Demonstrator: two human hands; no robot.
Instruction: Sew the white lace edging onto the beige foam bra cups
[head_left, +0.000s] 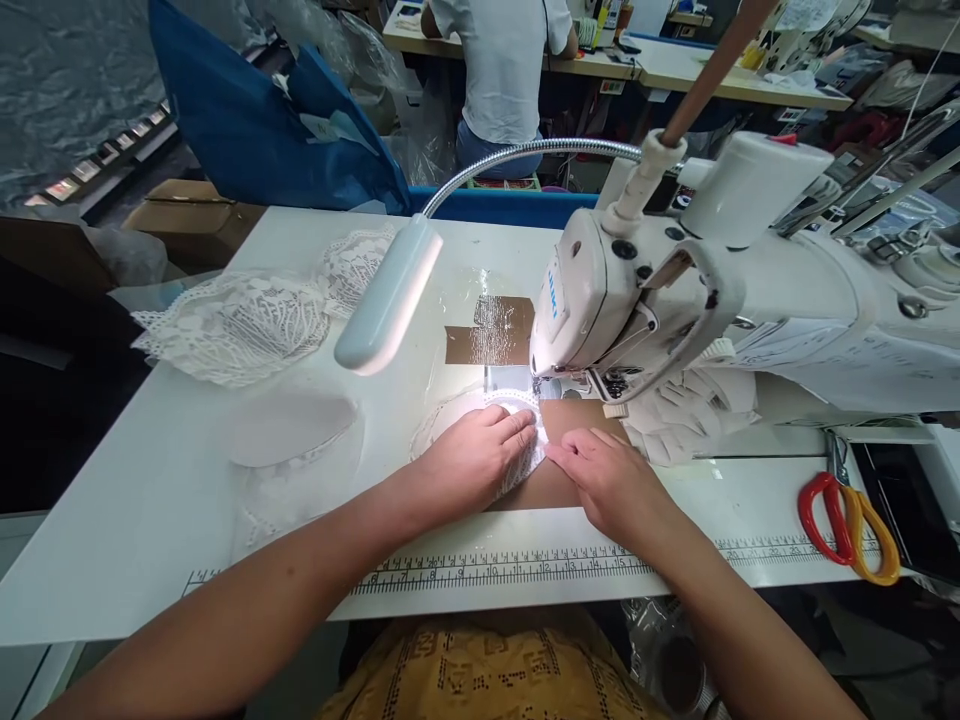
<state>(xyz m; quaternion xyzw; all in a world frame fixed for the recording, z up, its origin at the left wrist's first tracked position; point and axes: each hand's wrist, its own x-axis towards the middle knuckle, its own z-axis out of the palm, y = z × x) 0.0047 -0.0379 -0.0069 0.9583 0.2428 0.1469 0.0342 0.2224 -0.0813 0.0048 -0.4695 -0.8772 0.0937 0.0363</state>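
Note:
Under the needle area of a white sewing machine (581, 310) lies a white lace piece (534, 458), lit brightly by the lamp. My left hand (476, 455) rests over it, fingers extended and pressing it down just left of the presser foot. My right hand (611, 485) is closed at the lace's right edge, thumb and forefinger pinched there. Beneath both hands is a brown patch (551, 490) on the table. The part of the lace under my left palm is hidden.
Lace cups (240, 325) and pale cup pieces (289, 430) lie on the left of the table. A gooseneck lamp (390, 295) hangs over the middle. White fabric pieces (694, 410) sit under the machine arm; scissors (847, 520) are at right. Another person (502, 75) sits ahead.

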